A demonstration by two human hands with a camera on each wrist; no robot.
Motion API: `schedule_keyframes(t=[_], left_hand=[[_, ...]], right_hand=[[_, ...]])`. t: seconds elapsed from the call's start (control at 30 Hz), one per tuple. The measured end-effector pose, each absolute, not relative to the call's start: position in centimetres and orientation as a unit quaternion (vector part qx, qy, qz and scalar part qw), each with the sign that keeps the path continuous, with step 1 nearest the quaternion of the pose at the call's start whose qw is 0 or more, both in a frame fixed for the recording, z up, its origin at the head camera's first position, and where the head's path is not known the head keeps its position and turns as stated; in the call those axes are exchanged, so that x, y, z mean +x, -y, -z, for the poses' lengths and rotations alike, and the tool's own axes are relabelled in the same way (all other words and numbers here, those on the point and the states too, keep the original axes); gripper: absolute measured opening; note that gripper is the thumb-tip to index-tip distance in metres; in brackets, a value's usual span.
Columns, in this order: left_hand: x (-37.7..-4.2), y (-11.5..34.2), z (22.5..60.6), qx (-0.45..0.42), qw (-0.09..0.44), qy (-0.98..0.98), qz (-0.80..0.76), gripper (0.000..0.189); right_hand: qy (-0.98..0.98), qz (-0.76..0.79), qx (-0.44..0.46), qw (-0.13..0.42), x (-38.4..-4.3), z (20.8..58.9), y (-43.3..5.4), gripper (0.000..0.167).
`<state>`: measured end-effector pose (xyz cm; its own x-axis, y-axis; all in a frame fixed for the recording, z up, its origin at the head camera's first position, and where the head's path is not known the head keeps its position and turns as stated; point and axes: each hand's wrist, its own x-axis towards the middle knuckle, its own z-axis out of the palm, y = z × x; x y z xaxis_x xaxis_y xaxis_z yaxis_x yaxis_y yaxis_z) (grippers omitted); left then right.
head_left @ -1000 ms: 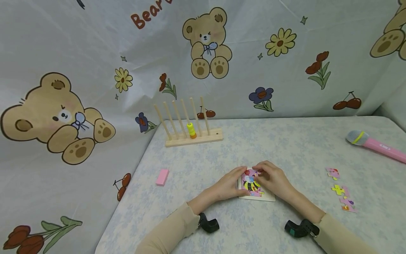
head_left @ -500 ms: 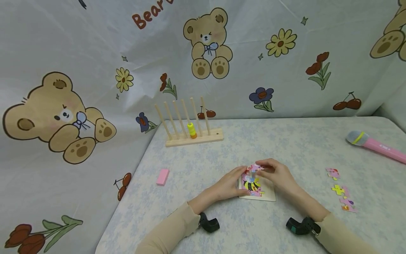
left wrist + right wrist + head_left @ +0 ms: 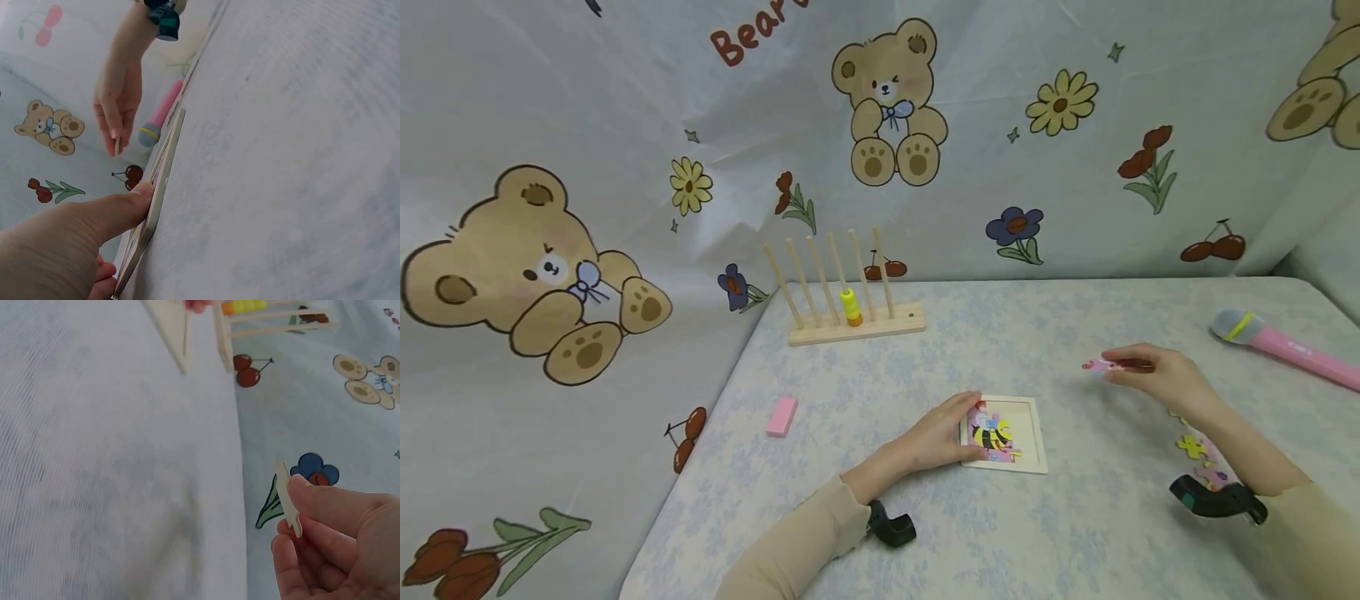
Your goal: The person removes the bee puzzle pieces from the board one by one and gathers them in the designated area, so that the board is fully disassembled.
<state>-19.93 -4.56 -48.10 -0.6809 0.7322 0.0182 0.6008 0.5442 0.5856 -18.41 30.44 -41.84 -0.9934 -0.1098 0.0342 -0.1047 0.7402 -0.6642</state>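
Observation:
My left hand (image 3: 936,433) grips the left side of a wooden puzzle board (image 3: 1028,435), its thumb (image 3: 122,209) over the near edge and its fingers at the far corner. Pink pieces with a yellow-and-black bee picture (image 3: 992,433) fill the board's left part; bare wood shows on the right. Up and to the right of the board, my right hand (image 3: 1165,379) pinches a pink puzzle piece (image 3: 1101,365) between thumb and fingers, above the table. In the right wrist view the puzzle piece (image 3: 286,497) shows its pale wooden edge.
Loose puzzle pieces (image 3: 1191,447) lie at right, partly hidden under the right forearm. A pink toy microphone (image 3: 1292,346) lies far right. A wooden peg stand (image 3: 857,330) with yellow and orange beads stands at the back left, and a pink block (image 3: 782,417) lies left.
My right hand has lifted a pink puzzle piece off the board's top and carried it right, away from the board. My left hand stays on the board.

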Motion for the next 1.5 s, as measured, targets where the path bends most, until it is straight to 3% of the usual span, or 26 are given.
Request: schedule_keyframes(t=[0.37, 0.83, 1.13, 1.37, 1.5], left_hand=[[-19.6, 4.7, 47.7, 0.389, 0.117, -0.868, -0.285, 0.085], [-19.6, 4.8, 47.8, 0.394, 0.118, -0.868, -0.278, 0.085], [-19.8, 4.8, 47.6, 0.388, 0.116, -0.869, -0.286, 0.085], [-19.6, 4.8, 47.6, 0.385, 0.121, -0.868, -0.289, 0.084], [-19.7, 4.8, 47.5, 0.386, 0.123, -0.868, -0.288, 0.084]], right_hand=[[-0.936, 0.338, -0.076, 0.057, -18.6, 44.3, -34.7, 0.048], [-0.960, 0.244, -0.134, -0.014, -18.4, 44.6, -33.7, 0.032], [-0.894, 0.433, -0.112, 0.013, -17.0, 40.2, -25.9, 0.043], [-0.849, 0.499, -0.163, 0.051, -15.7, 43.0, -19.8, 0.043], [-0.848, 0.503, -0.166, 0.037, -15.5, 44.8, -18.6, 0.038]])
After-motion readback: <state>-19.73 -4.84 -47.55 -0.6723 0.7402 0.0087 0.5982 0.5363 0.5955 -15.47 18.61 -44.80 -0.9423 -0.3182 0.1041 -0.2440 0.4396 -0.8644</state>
